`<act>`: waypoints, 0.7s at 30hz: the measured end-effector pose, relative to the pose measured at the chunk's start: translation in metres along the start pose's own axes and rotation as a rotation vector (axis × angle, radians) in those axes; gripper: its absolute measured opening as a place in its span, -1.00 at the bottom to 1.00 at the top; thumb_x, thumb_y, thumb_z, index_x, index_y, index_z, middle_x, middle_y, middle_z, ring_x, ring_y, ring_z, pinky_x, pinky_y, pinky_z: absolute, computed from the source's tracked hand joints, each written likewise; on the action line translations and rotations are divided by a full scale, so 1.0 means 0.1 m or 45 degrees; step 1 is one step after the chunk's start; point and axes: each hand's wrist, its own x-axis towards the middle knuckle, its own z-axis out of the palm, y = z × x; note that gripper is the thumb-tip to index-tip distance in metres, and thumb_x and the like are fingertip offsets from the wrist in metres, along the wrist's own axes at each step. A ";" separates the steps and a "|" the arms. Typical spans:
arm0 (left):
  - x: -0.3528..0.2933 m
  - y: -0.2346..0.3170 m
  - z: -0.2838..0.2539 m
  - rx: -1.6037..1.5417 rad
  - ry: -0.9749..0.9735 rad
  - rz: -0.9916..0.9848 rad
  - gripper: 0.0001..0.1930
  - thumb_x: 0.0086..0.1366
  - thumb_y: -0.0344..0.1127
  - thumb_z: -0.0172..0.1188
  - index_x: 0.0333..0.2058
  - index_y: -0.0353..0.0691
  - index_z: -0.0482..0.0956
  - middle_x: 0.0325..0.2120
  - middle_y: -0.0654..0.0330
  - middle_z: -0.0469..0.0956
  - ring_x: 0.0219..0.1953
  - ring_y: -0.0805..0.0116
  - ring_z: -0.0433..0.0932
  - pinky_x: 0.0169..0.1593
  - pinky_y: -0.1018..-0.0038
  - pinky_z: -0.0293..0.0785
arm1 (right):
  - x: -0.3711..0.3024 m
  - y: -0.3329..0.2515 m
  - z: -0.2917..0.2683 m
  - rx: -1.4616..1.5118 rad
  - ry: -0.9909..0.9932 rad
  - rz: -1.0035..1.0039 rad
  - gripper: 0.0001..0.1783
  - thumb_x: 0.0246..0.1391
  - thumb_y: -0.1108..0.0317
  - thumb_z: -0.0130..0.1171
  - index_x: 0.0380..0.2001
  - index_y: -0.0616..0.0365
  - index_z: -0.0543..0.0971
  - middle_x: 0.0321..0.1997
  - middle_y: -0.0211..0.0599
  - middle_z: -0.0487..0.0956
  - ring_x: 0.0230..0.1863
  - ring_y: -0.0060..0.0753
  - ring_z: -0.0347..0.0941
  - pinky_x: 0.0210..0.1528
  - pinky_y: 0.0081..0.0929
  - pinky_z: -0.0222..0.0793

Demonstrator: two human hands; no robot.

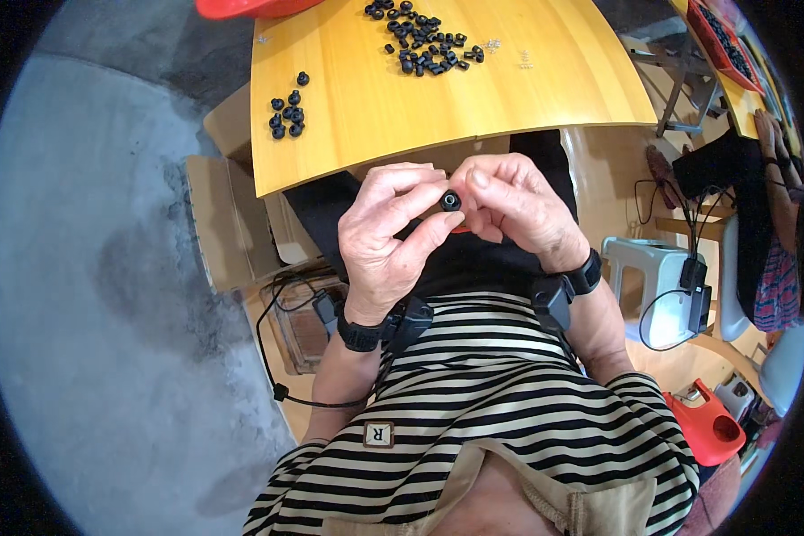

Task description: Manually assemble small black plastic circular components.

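Note:
My left hand (389, 237) pinches a small black round knob-like part (451, 202) between thumb and fingers, in front of the table's near edge. A light metal-looking ring shows in the middle of its upturned end. Close beside it, my right hand (520, 207) has thumb and fingertips pressed together. Whatever those right fingers hold, if anything, is too small or hidden to make out. On the yellow wooden table (357, 107), several similar black parts (288, 114) lie in a small group at the left. A larger scatter of black parts (429, 45) lies farther back.
Tiny shiny metal pieces (525, 60) lie right of the scatter. A red container (250, 7) sits at the far left table edge. Cardboard (219, 223) stands at left below the table. At right are a pale plastic stool (630, 268), cables, and another person's arm (782, 214).

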 end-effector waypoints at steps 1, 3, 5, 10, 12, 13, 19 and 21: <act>0.01 -0.01 0.00 0.008 -0.004 0.012 -0.68 -0.07 -0.56 0.41 -0.25 -0.29 0.67 -0.28 0.15 0.60 -0.18 0.25 0.56 -0.12 0.44 0.51 | 0.00 0.00 0.00 -0.052 -0.019 0.027 -0.66 0.21 0.06 0.16 -0.46 0.11 0.56 -0.63 -0.57 0.43 -0.65 -0.81 0.23 -0.64 -0.79 0.06; 0.00 -0.02 0.00 0.041 -0.015 0.033 -0.68 -0.07 -0.56 0.41 -0.25 -0.30 0.66 -0.28 0.15 0.60 -0.17 0.24 0.56 -0.11 0.43 0.51 | 0.00 -0.01 0.01 -0.157 -0.057 0.081 -0.67 0.20 0.07 0.17 -0.46 0.10 0.57 -0.62 -0.58 0.44 -0.64 -0.81 0.23 -0.64 -0.78 0.06; 0.00 -0.04 0.00 0.099 -0.021 0.064 -0.69 -0.07 -0.55 0.41 -0.26 -0.30 0.66 -0.29 0.15 0.59 -0.16 0.23 0.55 -0.11 0.43 0.50 | 0.03 -0.01 0.02 -0.142 -0.047 0.067 -0.71 0.17 0.13 0.21 -0.48 0.10 0.56 -0.63 -0.60 0.43 -0.65 -0.81 0.23 -0.63 -0.78 0.07; -0.02 -0.01 0.01 0.077 0.003 -0.051 -0.69 -0.04 -0.56 0.39 -0.24 -0.31 0.66 -0.29 0.13 0.60 -0.21 0.25 0.58 -0.12 0.44 0.51 | 0.08 0.05 0.02 -0.023 -0.043 0.055 -0.72 0.13 0.16 0.24 -0.53 0.10 0.55 -0.65 -0.62 0.40 -0.65 -0.81 0.21 -0.63 -0.78 0.04; -0.02 0.00 0.01 0.081 0.021 -0.096 -0.70 0.00 -0.56 0.37 -0.22 -0.34 0.66 -0.28 0.11 0.61 -0.21 0.27 0.59 -0.10 0.45 0.50 | 0.12 0.03 0.04 -0.019 -0.038 0.073 -0.71 0.14 0.16 0.24 -0.55 0.09 0.53 -0.65 -0.63 0.39 -0.65 -0.82 0.19 -0.64 -0.78 0.01; -0.02 -0.01 0.00 0.065 0.031 -0.106 -0.71 0.00 -0.56 0.37 -0.22 -0.34 0.66 -0.28 0.11 0.61 -0.22 0.28 0.59 -0.10 0.46 0.50 | 0.13 0.04 0.05 -0.020 -0.037 0.076 -0.71 0.14 0.16 0.23 -0.55 0.09 0.53 -0.65 -0.63 0.39 -0.66 -0.82 0.18 -0.65 -0.78 0.00; 0.00 -0.09 0.00 0.056 0.084 -0.112 -0.74 0.05 -0.55 0.35 -0.22 -0.35 0.65 -0.28 0.11 0.61 -0.23 0.31 0.59 -0.11 0.50 0.48 | 0.26 0.06 -0.01 -0.059 -0.074 0.092 -0.72 0.17 0.18 0.20 -0.51 0.13 0.53 -0.67 -0.58 0.38 -0.70 -0.80 0.15 -0.69 -0.76 -0.05; 0.00 -0.13 0.01 0.083 0.107 -0.094 -0.75 0.06 -0.56 0.34 -0.23 -0.36 0.65 -0.28 0.11 0.61 -0.23 0.32 0.58 -0.11 0.52 0.48 | 0.29 0.04 -0.02 -0.078 -0.089 0.110 -0.73 0.20 0.19 0.17 -0.47 0.17 0.54 -0.66 -0.55 0.41 -0.67 -0.78 0.20 -0.64 -0.77 0.02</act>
